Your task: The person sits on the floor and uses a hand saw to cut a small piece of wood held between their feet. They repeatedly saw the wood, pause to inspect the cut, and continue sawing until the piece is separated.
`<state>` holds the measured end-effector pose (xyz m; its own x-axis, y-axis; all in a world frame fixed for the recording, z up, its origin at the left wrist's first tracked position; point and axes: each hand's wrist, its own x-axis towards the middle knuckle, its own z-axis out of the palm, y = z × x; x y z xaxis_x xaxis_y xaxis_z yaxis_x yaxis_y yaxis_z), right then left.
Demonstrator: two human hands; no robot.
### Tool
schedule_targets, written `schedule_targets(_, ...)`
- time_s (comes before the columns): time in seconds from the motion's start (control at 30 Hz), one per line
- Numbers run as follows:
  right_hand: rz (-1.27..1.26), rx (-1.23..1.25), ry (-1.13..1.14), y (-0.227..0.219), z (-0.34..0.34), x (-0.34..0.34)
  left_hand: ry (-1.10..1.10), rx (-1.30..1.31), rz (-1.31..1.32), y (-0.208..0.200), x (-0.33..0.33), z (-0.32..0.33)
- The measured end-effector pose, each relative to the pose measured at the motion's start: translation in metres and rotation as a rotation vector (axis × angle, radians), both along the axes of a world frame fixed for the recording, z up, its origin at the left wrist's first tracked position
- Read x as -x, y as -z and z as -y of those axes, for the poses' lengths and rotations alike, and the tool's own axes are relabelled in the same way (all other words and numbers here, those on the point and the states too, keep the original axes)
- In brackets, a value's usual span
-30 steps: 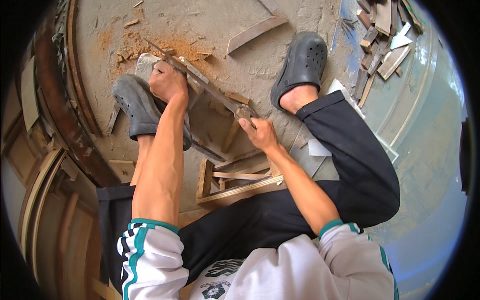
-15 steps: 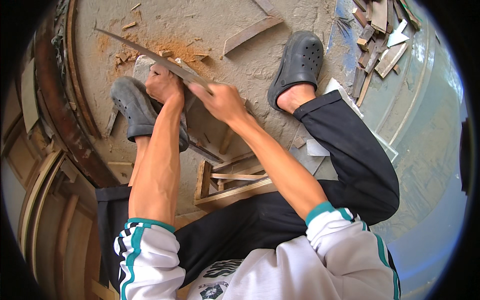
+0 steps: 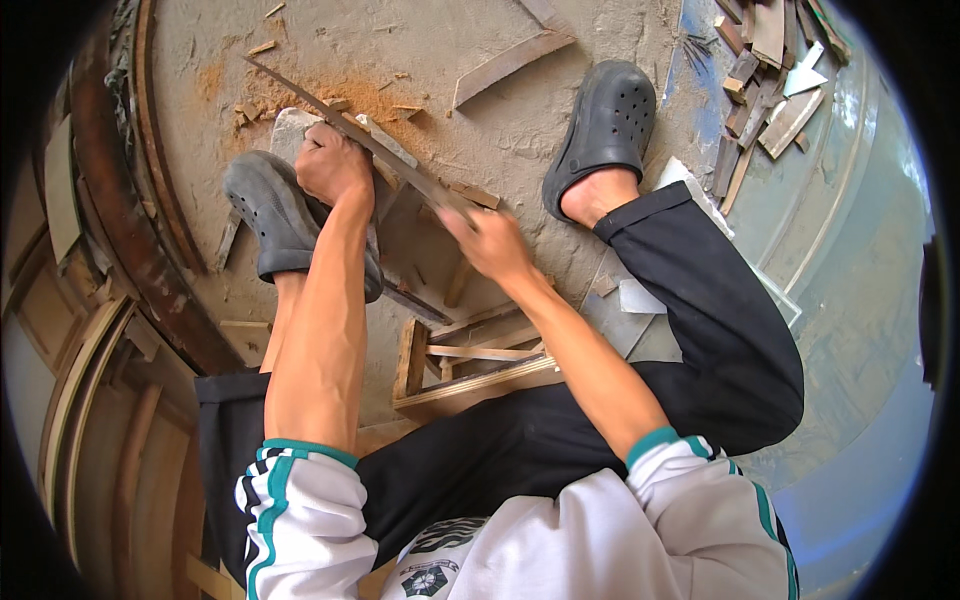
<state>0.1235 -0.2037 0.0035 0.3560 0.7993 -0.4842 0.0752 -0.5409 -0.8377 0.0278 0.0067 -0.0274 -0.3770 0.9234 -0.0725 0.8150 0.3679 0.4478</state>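
Note:
My right hand [image 3: 487,238] is closed around the handle end of a handsaw [image 3: 395,160], whose long, narrow blade slants up and left. The blade passes over a pale block [image 3: 290,126] and right beside my left hand [image 3: 333,165]. That left hand is bent into a fist and presses down at the block, beside my left clog [image 3: 268,205]. Whatever its fingers grip is hidden beneath them. Orange-brown sawdust [image 3: 375,102] and small wood chips are scattered on the floor just beyond the blade.
A small wooden frame [image 3: 480,388] lies between my legs. An angled wood offcut [image 3: 512,68] is on the floor ahead, left of my right clog [image 3: 608,130]. Wood scraps [image 3: 765,80] are heaped at far right, near a glass sheet [image 3: 830,260]. Curved wooden pieces [image 3: 150,230] line the left.
My right hand has drawn the handsaw back, down and to the right, so its tip is nearer my left hand. The left hand stays in nearly the same place.

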Motion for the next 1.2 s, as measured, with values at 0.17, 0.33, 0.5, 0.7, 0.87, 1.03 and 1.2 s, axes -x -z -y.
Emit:
schedule_targets(0.17, 0.067, 0.012, -0.052, -0.025, -0.038, -0.009, 0.061, -0.003, 0.068, -0.024, -0.014, 0.008)
schedule_targets(0.33, 0.071, 0.072, -0.057, -0.011, -0.018, 0.001, 0.015, 0.021, 0.04, -0.008, 0.001, 0.002)
schedule_targets(0.5, 0.088, 0.117, -0.079, -0.03, -0.012, -0.002, 0.05, 0.004, 0.038, -0.013, 0.0, 0.005)
schedule_targets(0.7, 0.035, 0.036, 0.053, -0.013, -0.017, 0.007, 0.022, 0.037, 0.018, -0.01, -0.004, 0.0)
schedule_targets(0.87, 0.118, 0.1, 0.016, -0.021, 0.006, 0.008, 0.032, 0.009, 0.031, -0.017, -0.007, 0.008)
schedule_targets(1.03, 0.117, 0.068, 0.003, -0.023, -0.048, -0.003, 0.04, -0.003, 0.059, -0.02, -0.015, 0.004)
schedule_targets(1.2, 0.064, 0.26, 0.03, -0.049, 0.054, -0.008, -0.022, 0.007, 0.017, -0.015, -0.009, 0.0)
